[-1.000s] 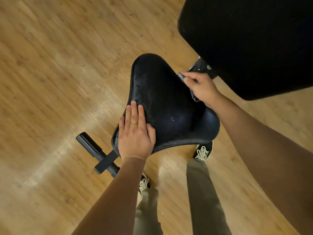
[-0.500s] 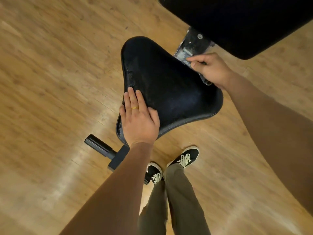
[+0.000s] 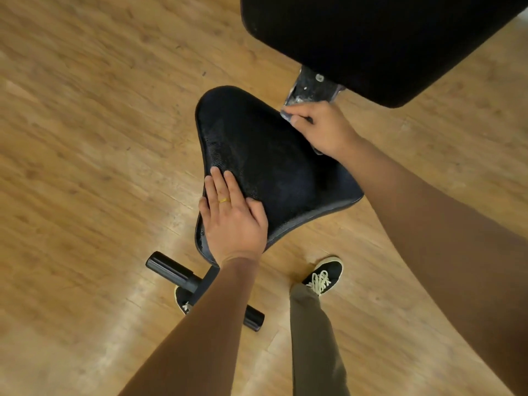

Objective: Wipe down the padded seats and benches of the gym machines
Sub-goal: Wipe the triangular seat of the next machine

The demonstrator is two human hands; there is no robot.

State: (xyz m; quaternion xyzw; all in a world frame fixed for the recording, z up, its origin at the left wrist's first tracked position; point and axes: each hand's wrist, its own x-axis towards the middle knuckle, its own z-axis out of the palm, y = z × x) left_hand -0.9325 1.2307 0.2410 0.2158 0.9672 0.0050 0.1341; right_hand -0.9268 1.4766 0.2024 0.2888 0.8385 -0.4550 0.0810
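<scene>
A black textured padded seat [image 3: 274, 155] stands in the middle of the view. My left hand [image 3: 234, 215], with a gold ring, lies flat on its near left corner and holds nothing. At the seat's far right edge my right hand [image 3: 323, 130] is curled around a small grey cloth [image 3: 286, 113]. Only the cloth's ends show past the fingers. A large black back pad [image 3: 371, 38] hangs over the top right.
A worn metal bracket [image 3: 310, 88] joins the seat to the back pad, just beyond my right hand. A black frame bar with a roller end [image 3: 171, 271] lies on the wooden floor below the seat. My two shoes [image 3: 324, 275] stand beside it.
My feet have stepped apart, the left one now under the frame bar. Both hands stay on the seat; the right one has kept to the far edge near the bracket.
</scene>
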